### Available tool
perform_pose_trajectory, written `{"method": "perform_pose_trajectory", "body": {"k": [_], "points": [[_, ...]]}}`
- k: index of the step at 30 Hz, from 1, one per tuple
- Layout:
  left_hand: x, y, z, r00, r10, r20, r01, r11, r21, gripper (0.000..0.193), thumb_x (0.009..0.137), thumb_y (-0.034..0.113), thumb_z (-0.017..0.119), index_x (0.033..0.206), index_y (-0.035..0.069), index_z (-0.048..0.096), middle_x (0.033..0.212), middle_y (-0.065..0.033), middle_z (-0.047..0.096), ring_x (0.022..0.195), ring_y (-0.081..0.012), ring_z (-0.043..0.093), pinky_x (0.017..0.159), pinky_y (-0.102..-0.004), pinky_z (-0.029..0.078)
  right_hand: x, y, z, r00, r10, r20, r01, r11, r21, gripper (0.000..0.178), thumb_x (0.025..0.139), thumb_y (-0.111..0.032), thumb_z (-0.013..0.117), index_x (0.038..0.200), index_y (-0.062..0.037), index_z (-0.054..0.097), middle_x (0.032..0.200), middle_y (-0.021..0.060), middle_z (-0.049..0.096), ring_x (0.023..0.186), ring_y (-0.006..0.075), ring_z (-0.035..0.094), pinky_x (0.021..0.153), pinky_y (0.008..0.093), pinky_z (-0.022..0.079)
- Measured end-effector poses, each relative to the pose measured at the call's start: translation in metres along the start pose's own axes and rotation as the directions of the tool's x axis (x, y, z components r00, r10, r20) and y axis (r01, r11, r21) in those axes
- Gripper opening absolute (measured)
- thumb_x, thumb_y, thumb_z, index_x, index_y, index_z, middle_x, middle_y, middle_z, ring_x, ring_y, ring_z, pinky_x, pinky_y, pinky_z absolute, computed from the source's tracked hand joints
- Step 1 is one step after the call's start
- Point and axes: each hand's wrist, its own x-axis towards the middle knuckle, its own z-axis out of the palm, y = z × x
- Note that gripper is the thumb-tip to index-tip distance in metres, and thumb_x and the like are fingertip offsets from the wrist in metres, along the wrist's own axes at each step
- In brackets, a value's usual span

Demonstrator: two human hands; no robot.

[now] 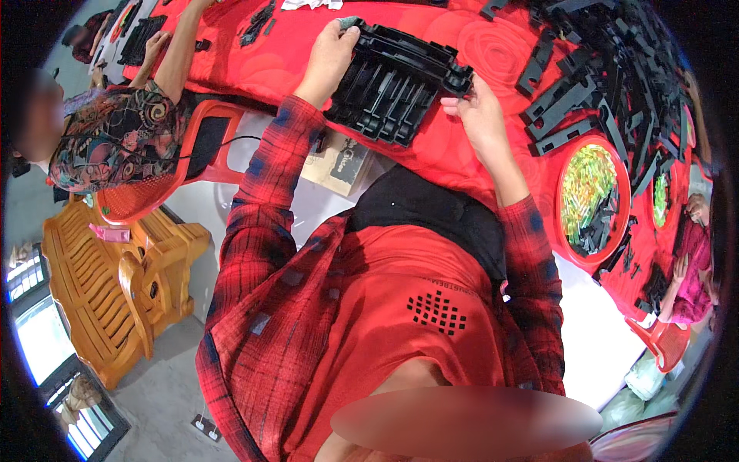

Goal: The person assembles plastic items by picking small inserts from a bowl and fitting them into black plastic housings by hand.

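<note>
A black plastic part (385,96) with a row of parallel slots and ribs is tilted up in front of me, just above the red-covered table (292,46). My left hand (329,65) grips its left upper corner. Something grey-green, perhaps a finger cover, shows at the tip of that hand. At the part's right end, beside a small black protruding piece, my right hand (483,115) pinches the edge. Some of its fingers stick out below. The fingertips behind the part are hidden.
Long flat black pieces (593,92) lie heaped at the right. Nearby, a red-rimmed round basket (560,225) holds small yellow-green and black pieces. A co-worker (115,138) sits at the left by a red chair (204,146). A cardboard box (339,165) stands below the table edge.
</note>
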Motion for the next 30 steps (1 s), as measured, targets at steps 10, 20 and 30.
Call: {"method": "perform_pose_trajectory", "body": {"k": [10, 20, 30], "points": [[0.021, -0.008, 0.000, 0.997, 0.082, 0.014, -0.082, 0.997, -0.017, 0.032, 0.098, 0.024, 0.057, 0.115, -0.003, 0.062, 0.092, -0.0048, 0.066, 0.082, -0.0127, 0.058, 0.076, -0.0292, 0.048, 0.022, 0.017, -0.001, 0.999, -0.029, -0.013, 0.029, 1.000, -0.012, 0.060, 0.086, 0.016, 0.038, 0.144, 0.0010, 0.040, 0.116, 0.0175, 0.065, 0.080, 0.0226, 0.070, 0.068, 0.0320, 0.059], [-0.050, 0.065, 0.010, 0.917, 0.372, -0.143, -0.290, 0.870, 0.399, 0.041, 0.097, 0.010, 0.058, 0.135, -0.004, 0.048, 0.121, -0.0219, 0.062, 0.108, -0.0266, 0.063, 0.093, -0.0372, 0.049, -0.046, 0.024, -0.023, 0.982, -0.162, -0.093, 0.125, 0.940, -0.319, 0.050, 0.084, 0.010, 0.047, 0.134, 0.0071, 0.046, 0.104, 0.0215, 0.062, 0.071, 0.0234, 0.066, 0.066, 0.0345, 0.056], [-0.122, 0.103, 0.171, 0.872, 0.384, 0.305, -0.392, 0.919, -0.036, 0.039, 0.090, 0.009, 0.061, 0.126, -0.002, 0.051, 0.107, -0.0208, 0.063, 0.098, -0.0377, 0.064, 0.084, -0.0439, 0.052, -0.121, 0.013, -0.047, 0.989, -0.149, 0.021, 0.147, 0.925, -0.351, 0.033, 0.085, 0.009, 0.047, 0.116, 0.0055, 0.059, 0.089, 0.0183, 0.064, 0.077, 0.0229, 0.068, 0.067, 0.0356, 0.056]]}}
